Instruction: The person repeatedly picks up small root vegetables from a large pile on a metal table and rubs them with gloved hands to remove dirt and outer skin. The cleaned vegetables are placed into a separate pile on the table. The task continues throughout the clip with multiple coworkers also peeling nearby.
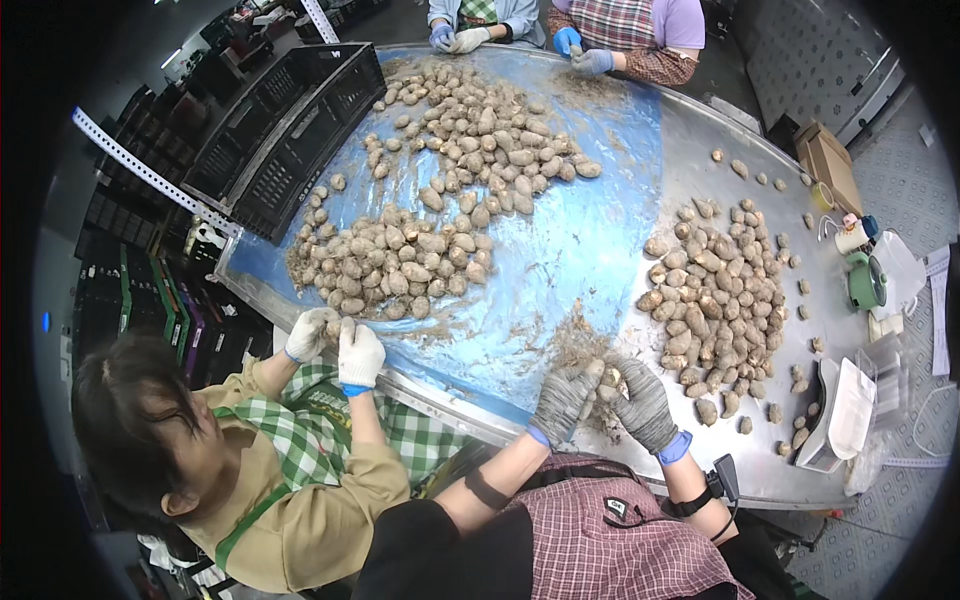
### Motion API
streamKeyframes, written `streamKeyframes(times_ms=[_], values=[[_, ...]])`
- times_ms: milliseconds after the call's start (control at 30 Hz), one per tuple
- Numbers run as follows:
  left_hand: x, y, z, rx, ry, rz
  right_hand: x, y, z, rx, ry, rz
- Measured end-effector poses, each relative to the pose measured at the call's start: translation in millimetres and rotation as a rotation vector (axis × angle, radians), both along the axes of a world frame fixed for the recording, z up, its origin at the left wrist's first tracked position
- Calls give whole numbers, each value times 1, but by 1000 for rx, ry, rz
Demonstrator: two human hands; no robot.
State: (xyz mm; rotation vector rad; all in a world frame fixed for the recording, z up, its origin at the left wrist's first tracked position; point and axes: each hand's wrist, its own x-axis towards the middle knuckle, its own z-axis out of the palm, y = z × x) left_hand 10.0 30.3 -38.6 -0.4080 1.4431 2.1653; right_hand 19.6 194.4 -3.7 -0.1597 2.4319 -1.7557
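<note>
Both my hands wear grey knit gloves over blue ones and meet above the table's near edge. My right hand (pixel 642 401) grips a small brown taro corm (pixel 611 377) with a pale cut end. My left hand (pixel 564 401) touches it with thumb and fingers; whether it holds a corm of its own is hidden. A heap of root fibres (pixel 581 341) lies just beyond my hands on blue plastic sheeting (pixel 555 262). To the right a pile of cleaner corms (pixel 716 300) rests on bare metal. Hairy corms (pixel 397 262) are heaped at the left.
A co-worker in a green checked apron (pixel 300 427) handles a corm at my left. Two people stand across the table. Black plastic crates (pixel 307 142) stand at the far left. At the right are a white scale (pixel 851 409), a green pot (pixel 866 281) and a cardboard box (pixel 829 165).
</note>
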Motion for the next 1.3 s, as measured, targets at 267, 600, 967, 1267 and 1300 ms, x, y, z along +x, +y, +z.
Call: streamKeyframes(times_ms=[267,600,967,1267,1300], values=[[-12,1,15,-120,339,183,-29,8,-26,-331,-259,-182],[-7,28,43,-617,744,-262,-71,0,-16,-1023,-613,-539],[-25,20,40,-481,763,-361,-74,-6,-24,-1065,-621,-549],[-21,19,41,-491,864,-79,-75,-7,-27,-1073,-576,-446],[-20,19,43,-458,836,-43,-75,-8,-25,-1082,-490,-412]])
